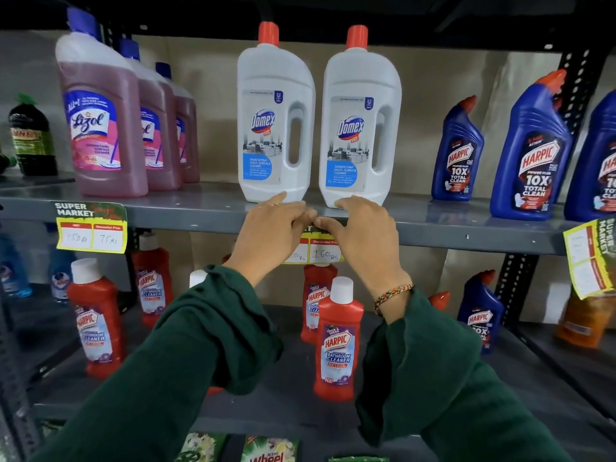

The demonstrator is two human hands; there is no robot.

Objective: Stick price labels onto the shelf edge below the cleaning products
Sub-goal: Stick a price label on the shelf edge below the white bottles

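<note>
A yellow price label reading 160 Rs hangs against the grey shelf edge, right below two white Domex bottles. My left hand and my right hand both press on its top strip with the fingertips; they hide its upper part and left side. Another label with 150 and 75 is stuck on the edge under the pink Lizol bottles. A third label hangs tilted at the right under the blue Harpic bottles.
Red Harpic bathroom cleaner bottles stand on the lower shelf behind my forearms. A dark green bottle stands at the far left. Black perforated uprights frame the right side. Detergent packets lie at the bottom.
</note>
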